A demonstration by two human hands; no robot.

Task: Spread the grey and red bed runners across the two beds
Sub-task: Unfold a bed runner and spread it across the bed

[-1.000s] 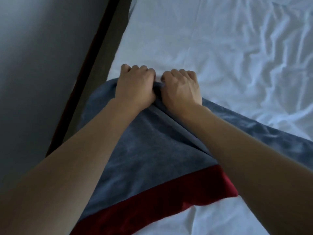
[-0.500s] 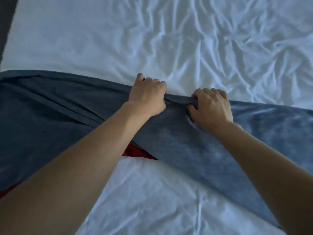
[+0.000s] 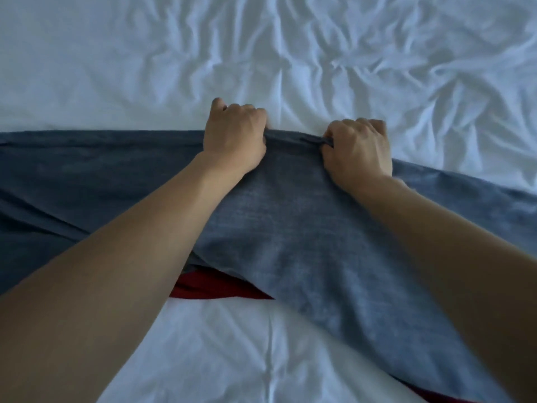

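**Two fists on the far edge of one runner**

One runner (image 3: 290, 222) shows, grey with a red border (image 3: 220, 287), lying across the white sheet (image 3: 145, 68) of a single bed. Its far edge runs straight along the sheet to the left of the hands, then drops away toward the near right beyond the right hand, so the cloth lies askew on that side. Grey cloth covers the middle band of the view; bare sheet lies both beyond the runner and on its near side.

The left hand (image 3: 234, 138) is closed in a fist on the runner's far edge, knuckles up, the cloth bunched under its fingers. The right hand (image 3: 359, 148) sits a little apart along the same edge, also clenched, with a fold of grey pinched between thumb and fingers. The stretch of edge between the two fists is gathered into a short ridge.

The red border peeks out only in two spots: a strip under the grey at the runner's near side, just right of the left forearm, and a sliver at the bottom right. The grey is folded over it there, and both forearms cross over the runner, hiding much of its near side.

The sheet beyond the runner is heavily creased, most of all to the right of the hands; on the near side it is smoother, with one crease line running toward the camera

Count: one runner, one sheet, two hands, both gripping
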